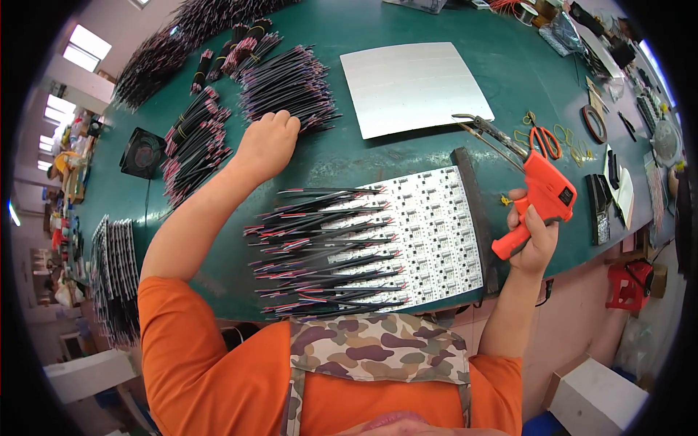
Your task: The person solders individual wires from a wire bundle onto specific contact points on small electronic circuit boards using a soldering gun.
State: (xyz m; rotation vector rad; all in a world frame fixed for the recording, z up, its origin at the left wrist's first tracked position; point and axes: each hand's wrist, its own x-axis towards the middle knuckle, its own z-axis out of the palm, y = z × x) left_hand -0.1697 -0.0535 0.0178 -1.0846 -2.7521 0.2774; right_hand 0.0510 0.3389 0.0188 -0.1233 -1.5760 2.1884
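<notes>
My left hand reaches out over the green table and rests, fingers curled, on a loose pile of black and red wire pairs; whether it grips any wires I cannot tell. My right hand holds an orange pistol-grip soldering gun, whose metal tip points up and left above the table. In front of me lies a white panel of small circuit boards, with many black and red wires attached along its left side.
A bare silver metal sheet lies beyond the panel. More wire bundles and a small black fan sit at left. Orange-handled scissors, rubber bands and a tape roll lie at right. Stacked boards stand lower left.
</notes>
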